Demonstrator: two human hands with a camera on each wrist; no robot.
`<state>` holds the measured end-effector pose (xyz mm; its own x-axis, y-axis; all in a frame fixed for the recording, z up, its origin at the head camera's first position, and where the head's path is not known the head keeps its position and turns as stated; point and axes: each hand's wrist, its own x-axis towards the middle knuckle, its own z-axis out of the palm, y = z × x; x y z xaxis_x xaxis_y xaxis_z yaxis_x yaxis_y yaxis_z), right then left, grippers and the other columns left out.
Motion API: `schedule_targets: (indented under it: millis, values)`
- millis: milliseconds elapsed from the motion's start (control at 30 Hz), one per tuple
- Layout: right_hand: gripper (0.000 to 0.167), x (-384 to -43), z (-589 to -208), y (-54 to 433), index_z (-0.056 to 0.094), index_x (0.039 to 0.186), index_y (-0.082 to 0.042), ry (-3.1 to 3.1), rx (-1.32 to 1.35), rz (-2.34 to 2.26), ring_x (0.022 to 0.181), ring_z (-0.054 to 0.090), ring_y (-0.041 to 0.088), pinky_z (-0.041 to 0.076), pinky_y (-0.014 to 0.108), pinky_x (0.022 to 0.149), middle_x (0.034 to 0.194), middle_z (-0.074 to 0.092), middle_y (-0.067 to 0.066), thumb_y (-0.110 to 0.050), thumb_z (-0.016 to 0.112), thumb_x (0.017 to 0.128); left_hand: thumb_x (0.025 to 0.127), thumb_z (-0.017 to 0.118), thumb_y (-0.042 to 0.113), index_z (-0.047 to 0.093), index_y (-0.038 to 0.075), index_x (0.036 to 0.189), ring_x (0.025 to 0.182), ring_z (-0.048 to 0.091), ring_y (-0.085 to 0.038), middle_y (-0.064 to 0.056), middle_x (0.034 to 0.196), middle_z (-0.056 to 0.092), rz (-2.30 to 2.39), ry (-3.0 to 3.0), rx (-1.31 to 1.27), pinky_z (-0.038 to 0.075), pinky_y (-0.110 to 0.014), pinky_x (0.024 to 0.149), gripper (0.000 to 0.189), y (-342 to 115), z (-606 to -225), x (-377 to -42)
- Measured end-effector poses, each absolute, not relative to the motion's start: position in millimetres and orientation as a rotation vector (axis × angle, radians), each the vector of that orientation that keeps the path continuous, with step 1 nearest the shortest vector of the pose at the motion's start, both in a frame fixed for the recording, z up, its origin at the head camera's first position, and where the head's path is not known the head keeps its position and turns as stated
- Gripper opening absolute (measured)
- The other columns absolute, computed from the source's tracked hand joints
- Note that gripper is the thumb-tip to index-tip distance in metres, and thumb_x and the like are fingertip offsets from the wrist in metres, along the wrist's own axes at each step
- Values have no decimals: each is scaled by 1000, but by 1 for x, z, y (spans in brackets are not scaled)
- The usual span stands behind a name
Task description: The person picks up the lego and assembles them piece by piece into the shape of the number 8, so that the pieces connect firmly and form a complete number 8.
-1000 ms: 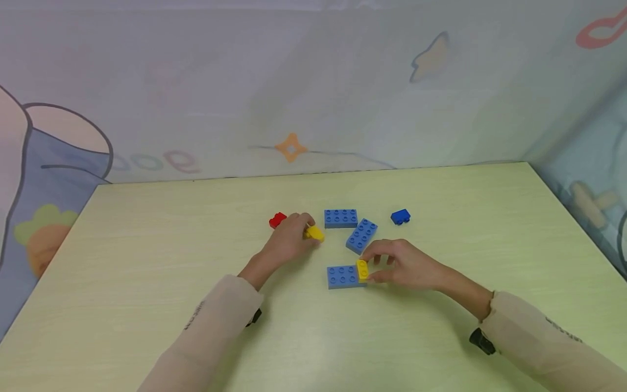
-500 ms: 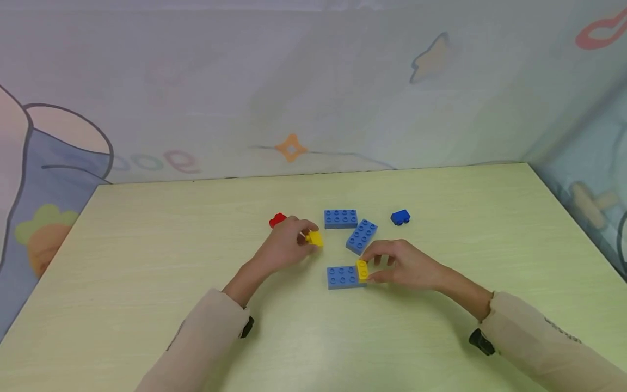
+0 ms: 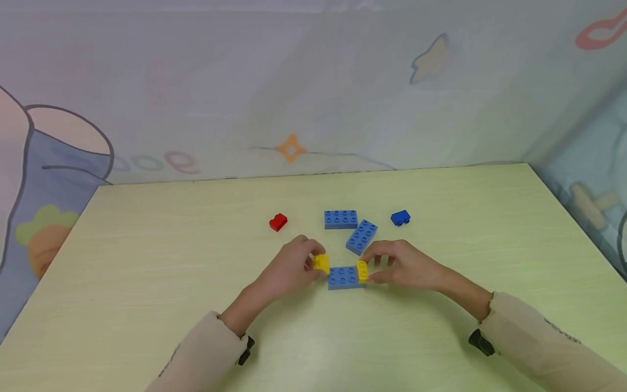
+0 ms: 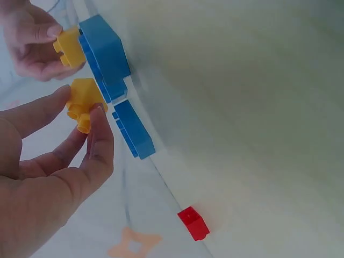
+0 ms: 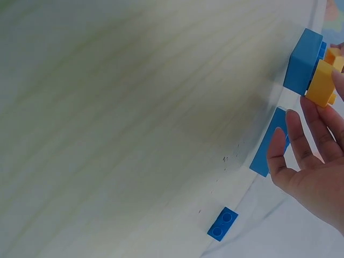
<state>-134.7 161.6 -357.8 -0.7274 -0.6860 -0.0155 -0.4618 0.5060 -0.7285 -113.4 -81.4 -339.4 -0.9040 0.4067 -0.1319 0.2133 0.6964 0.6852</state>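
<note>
A blue eight-stud building brick (image 3: 342, 278) lies on the table between both hands. My right hand (image 3: 407, 265) pinches a small yellow two-stud brick (image 3: 362, 270) that sits over the right end of the blue brick. From the left, my left hand (image 3: 294, 269) holds another yellow brick (image 3: 321, 263) between thumb and fingers, close to the blue brick's left end. In the left wrist view this yellow brick (image 4: 85, 99) is tilted, its studs facing back toward the palm. The right wrist view shows the right hand's yellow brick (image 5: 321, 83) against the blue one.
Behind the hands lie two more blue bricks, one straight (image 3: 340, 219) and one angled (image 3: 362, 237). A small red brick (image 3: 278, 222) is at the back left, a small dark blue brick (image 3: 400, 218) at the back right. A printed cloth (image 3: 220, 92) hangs beyond the table (image 3: 147, 245).
My left hand has carried its yellow brick toward me and slightly right, to the blue brick's left end, uncovering the red brick. My right hand has stayed in place.
</note>
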Motion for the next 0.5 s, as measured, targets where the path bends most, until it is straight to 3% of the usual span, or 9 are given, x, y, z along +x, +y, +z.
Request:
schedule_targets:
  millis: [500]
  values:
    - [26, -134, -357, 162, 64, 102, -5, 2442, -948, -1060, 83, 52, 21, 45, 34, 71, 97, 61, 1, -12, 72, 78, 80, 69, 7, 60, -2, 113, 75, 49, -16, -7, 92, 52, 1008, 2648, 607, 43, -22, 64, 35, -73, -341, -100]
